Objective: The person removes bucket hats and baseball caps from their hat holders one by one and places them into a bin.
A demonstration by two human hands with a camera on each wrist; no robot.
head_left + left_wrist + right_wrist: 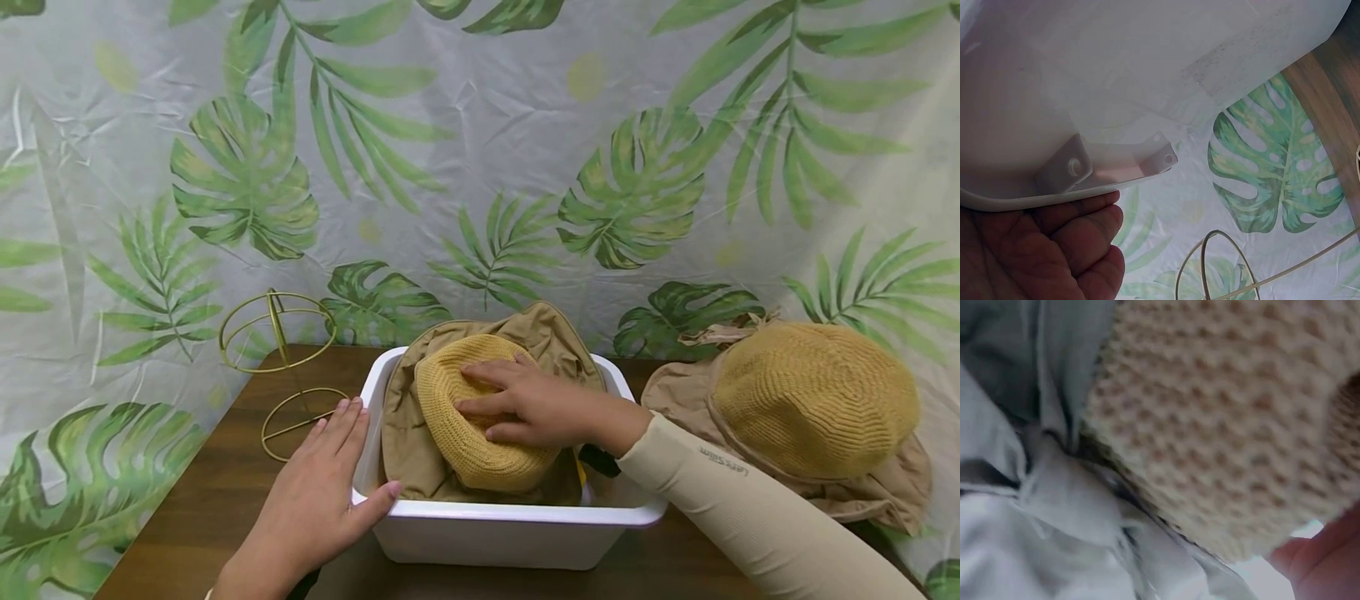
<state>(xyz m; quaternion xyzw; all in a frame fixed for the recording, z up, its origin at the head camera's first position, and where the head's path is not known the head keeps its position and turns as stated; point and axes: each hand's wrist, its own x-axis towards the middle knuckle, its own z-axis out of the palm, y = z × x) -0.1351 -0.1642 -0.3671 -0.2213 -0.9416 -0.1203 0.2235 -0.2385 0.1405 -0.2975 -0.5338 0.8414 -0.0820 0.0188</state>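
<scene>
The hat [468, 446] lay in the white tub [495, 542], directly under the right hand [536, 408]. Its crown was of mustard-yellow knit, with rows of thick stitches, and it was pushed inward, so that a hollow was formed under the fingers. Around the knit, beyond the fingertips and also below the hand, there was a wide olive-brown cloth brim [412, 442], wrinkled and pressed against the walls of the tub. In the right wrist view a knotted strip of cloth [1066, 487] was seen beside the knit, and there the cloth looked more grey.

The fingers of the right hand were apart and rested in the hollow, not clamped on the knit. The left hand [322, 471] rested at the tub's near left corner, its fingers close together along the side and its thumb apart, on the front rim.

On the beige sleeve [757, 500], behind the right wrist, small dark letters seemed to read "Let's Slim". Beyond the left fingertips stood a gold wire stand [279, 329]; to the right of the right hand lay a similar second hat [813, 408].
</scene>
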